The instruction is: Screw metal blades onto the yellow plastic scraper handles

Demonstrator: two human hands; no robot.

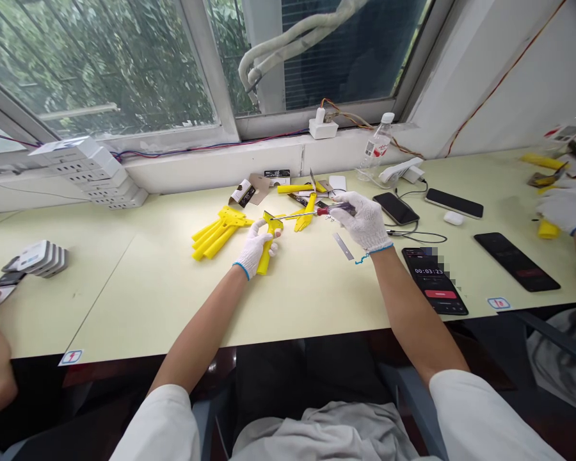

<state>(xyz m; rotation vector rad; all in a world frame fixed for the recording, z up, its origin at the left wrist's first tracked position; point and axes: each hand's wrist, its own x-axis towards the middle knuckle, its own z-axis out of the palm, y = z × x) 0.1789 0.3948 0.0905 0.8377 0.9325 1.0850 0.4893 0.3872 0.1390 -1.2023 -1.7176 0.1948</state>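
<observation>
My left hand (253, 248), in a white knit glove, is wrapped round a yellow plastic scraper handle (264, 261) and keeps its wide head facing up and away. A red-handled screwdriver (295, 216) lies nearly level in my gloved right hand (365, 221). Its tip meets the head of the yellow handle; any screw there is too small to make out. On the table below my right hand rests a flat metal blade (343, 246). Several more yellow handles (216, 238) are piled left of my left hand. Another yellow scraper piece (306, 216) lies beyond the screwdriver.
Small black-and-white boxes (242, 192) lie at the back. To the right are a phone showing a timer (434, 282), other phones, cables and a plastic bottle (378, 147). White boxes (93, 169) are stacked back left. Co-workers' hands show at both sides, one gloved (569, 205).
</observation>
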